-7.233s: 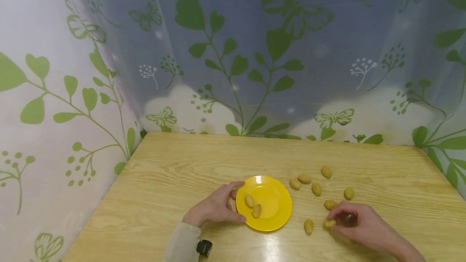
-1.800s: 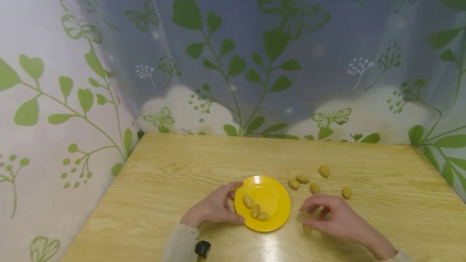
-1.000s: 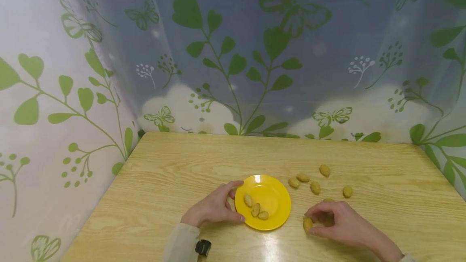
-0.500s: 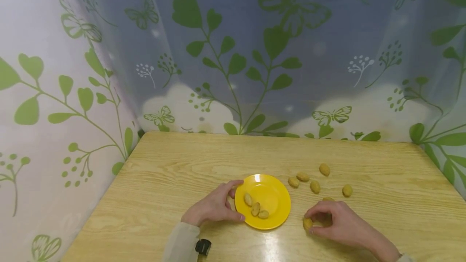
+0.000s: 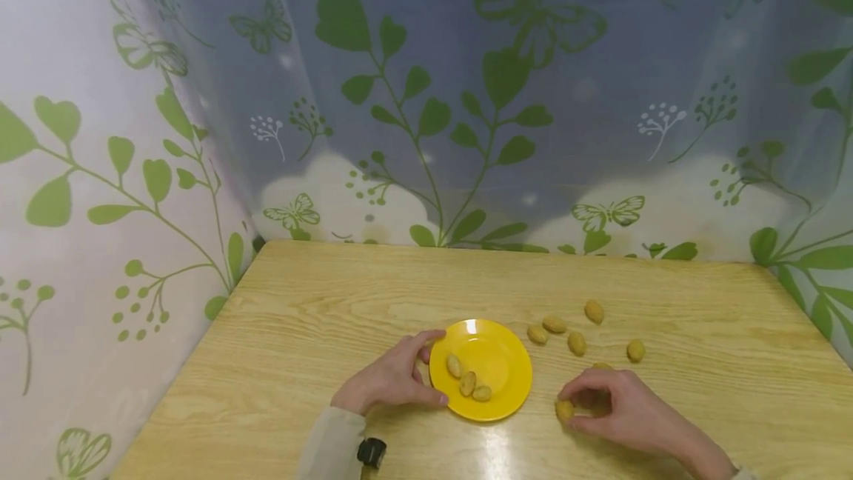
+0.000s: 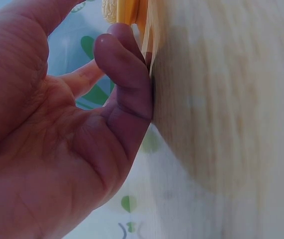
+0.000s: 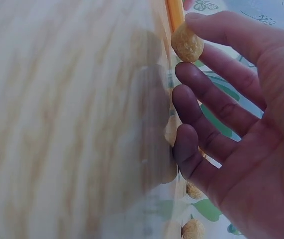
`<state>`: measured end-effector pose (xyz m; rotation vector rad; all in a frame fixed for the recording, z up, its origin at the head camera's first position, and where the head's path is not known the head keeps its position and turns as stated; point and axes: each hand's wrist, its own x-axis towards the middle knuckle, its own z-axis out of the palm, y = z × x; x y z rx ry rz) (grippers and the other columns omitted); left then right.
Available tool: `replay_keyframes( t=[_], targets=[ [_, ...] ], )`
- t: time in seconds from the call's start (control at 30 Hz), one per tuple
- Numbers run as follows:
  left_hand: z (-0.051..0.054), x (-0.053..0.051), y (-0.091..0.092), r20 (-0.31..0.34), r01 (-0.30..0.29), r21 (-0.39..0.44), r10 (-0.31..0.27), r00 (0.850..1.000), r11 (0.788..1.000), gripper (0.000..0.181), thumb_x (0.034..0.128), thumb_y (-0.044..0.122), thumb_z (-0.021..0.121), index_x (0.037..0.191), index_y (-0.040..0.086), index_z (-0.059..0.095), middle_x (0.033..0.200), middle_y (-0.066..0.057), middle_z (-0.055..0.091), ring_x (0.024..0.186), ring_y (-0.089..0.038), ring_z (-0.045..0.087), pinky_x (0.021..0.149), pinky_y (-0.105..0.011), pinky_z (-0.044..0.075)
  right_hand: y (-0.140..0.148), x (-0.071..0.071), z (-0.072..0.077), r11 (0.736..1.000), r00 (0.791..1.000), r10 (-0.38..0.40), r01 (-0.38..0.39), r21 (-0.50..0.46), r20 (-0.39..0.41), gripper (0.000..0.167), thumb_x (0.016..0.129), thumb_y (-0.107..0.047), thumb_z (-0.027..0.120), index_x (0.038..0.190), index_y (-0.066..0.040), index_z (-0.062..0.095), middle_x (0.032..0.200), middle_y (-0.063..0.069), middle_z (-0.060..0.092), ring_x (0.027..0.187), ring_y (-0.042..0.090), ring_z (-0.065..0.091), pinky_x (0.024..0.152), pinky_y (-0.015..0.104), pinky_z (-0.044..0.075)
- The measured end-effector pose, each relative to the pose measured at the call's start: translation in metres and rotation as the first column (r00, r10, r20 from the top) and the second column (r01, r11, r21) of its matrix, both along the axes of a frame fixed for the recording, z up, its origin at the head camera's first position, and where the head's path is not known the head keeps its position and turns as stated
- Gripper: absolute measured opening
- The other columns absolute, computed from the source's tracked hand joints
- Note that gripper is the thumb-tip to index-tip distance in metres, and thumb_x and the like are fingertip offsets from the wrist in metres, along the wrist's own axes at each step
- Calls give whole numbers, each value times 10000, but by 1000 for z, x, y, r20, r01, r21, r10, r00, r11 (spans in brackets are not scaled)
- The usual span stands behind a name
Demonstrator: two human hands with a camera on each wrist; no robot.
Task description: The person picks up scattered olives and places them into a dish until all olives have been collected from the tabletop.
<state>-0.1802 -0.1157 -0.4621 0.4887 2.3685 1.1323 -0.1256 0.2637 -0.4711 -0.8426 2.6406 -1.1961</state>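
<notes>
A yellow plate (image 5: 509,391) lies on the wooden table, with three walnuts (image 5: 469,384) on its left side. My left hand (image 5: 393,376) holds the plate's left rim, index finger at the back and thumb at the front. In the left wrist view, the other fingers of the left hand (image 6: 107,119) are bent beside the plate edge. Right of the plate, my right hand (image 5: 626,406) pinches a walnut (image 5: 564,411) between thumb and fingers at the table surface. The right wrist view shows this walnut (image 7: 187,44) with its wrinkled shell, under the thumb tip.
Several loose walnuts (image 5: 577,344) lie behind my right hand, and one walnut (image 5: 603,367) is partly hidden by it. The table (image 5: 346,295) ends at a curtain (image 5: 426,169) printed with leaves and butterflies.
A third walnut has been put on the plate since the oldest frame. My right hand has moved left and lowered onto another walnut, which it now pinches. The left hand stays on the plate.
</notes>
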Motion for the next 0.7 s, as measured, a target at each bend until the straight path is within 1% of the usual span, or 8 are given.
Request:
replay_keyframes(
  t=[0.27, 0.37, 0.47, 0.7],
  targets=[
    [1, 1, 0, 5, -9, 6, 9, 1000, 1000, 961, 754, 238, 910, 1562, 190, 392, 1172, -78, 509, 779, -147, 579, 686, -245, 494, -5, -2, 0, 998, 999, -32, 32, -47, 8, 247, 859, -227, 830, 1091, -232, 744, 993, -99, 722, 849, -3, 599, 710, 207, 518],
    [1, 1, 0, 7, -10, 10, 10, 1000, 1000, 962, 754, 233, 910, 1563, 192, 392, 1174, -79, 512, 776, -148, 578, 682, -245, 494, -9, -4, -1, 997, 999, -30, 29, -72, -11, 261, 848, -207, 838, 1088, -227, 738, 979, -86, 720, 829, 13, 601, 701, 209, 522],
    [1, 1, 0, 9, -10, 15, 10, 1000, 1000, 962, 754, 226, 909, 1564, 188, 390, 1174, -82, 511, 772, -149, 578, 678, -246, 495, -13, -7, -1, 995, 1000, -25, 24, -97, -12, 273, 836, -173, 840, 1084, -208, 734, 961, -68, 722, 810, 17, 616, 688, 218, 541],
    [0, 1, 0, 15, -16, 4, 16, 1000, 1000, 959, 756, 236, 909, 1563, 197, 391, 1177, -70, 512, 775, -145, 579, 677, -243, 495, -20, -14, 2, 989, 999, -31, 36, -140, 36, 262, 855, -119, 812, 1102, -164, 735, 978, -13, 741, 813, 16, 661, 683, 247, 579]
  ],
)
